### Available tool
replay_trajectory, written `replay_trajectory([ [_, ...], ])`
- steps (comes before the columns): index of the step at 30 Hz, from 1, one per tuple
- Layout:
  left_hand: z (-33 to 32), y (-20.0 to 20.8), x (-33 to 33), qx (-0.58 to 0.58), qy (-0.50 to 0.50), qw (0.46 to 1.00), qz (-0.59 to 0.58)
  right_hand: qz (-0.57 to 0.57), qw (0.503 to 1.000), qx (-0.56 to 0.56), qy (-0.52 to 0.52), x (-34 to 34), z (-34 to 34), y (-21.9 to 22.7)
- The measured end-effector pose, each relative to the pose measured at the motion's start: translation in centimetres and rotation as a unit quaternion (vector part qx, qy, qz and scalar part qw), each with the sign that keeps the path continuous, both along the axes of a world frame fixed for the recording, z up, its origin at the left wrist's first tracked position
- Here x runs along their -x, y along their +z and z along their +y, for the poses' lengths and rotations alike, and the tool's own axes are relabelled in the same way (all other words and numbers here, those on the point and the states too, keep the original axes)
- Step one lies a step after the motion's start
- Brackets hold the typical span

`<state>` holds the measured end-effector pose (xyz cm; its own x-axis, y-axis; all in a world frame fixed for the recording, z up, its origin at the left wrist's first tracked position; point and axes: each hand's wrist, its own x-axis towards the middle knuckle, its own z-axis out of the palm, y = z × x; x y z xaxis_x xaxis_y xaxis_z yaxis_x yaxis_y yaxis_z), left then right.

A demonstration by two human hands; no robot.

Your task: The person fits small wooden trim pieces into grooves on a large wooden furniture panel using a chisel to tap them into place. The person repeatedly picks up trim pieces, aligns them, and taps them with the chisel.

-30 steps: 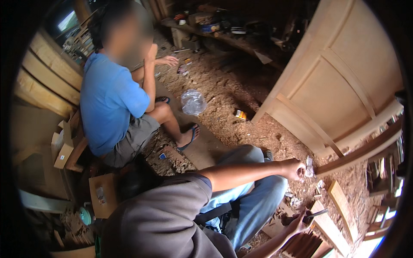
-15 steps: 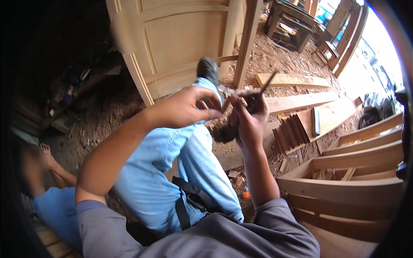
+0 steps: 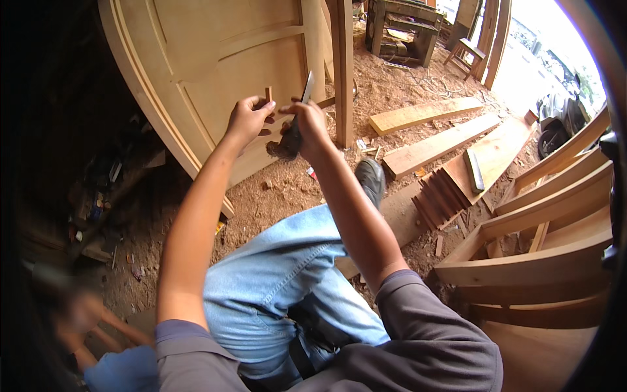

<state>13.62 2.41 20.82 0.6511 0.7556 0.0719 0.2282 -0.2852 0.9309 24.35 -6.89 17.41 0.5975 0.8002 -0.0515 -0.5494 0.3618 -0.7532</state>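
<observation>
My left hand [image 3: 247,122] pinches a small reddish-brown wooden strip [image 3: 268,94] that stands upright from the fingertips. Close to its right, my right hand [image 3: 309,124] is wrapped round a chisel [image 3: 292,138]. The chisel's flat metal blade points up and away, and its dark handle ends in a frayed, bristly butt below the hand. Strip and blade are apart. Behind both hands rises a pale panelled wooden door [image 3: 261,72], and a gap shows between the hands and its lower part.
An upright post [image 3: 341,72] stands beside the door. Planks [image 3: 428,114] lie on the shaving-strewn floor at right, near stacked dark strips [image 3: 444,199]. A wooden frame [image 3: 535,268] fills the near right. Another person [image 3: 124,369] sits low at left. A workbench [image 3: 401,26] stands far off.
Both hands have reached forward and left, toward the door, with the strip and chisel still held. The view has shifted, and my shoe now shows right of the hands.
</observation>
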Motion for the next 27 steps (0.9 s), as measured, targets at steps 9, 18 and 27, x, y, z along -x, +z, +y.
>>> replay_trajectory([
  [9,10.2,-16.6,-4.0,0.208,0.133,0.968,-0.042,0.006,0.963,0.264,0.059,0.2,4.8,-17.7],
  [18,11.2,-20.7,-3.6,0.2,0.103,0.974,-0.023,0.011,0.991,0.114,0.064,0.4,6.4,-16.4],
  [27,11.4,-24.2,-4.5,0.147,0.228,0.962,-0.042,-0.037,0.973,0.195,0.121,0.6,4.5,-17.9],
])
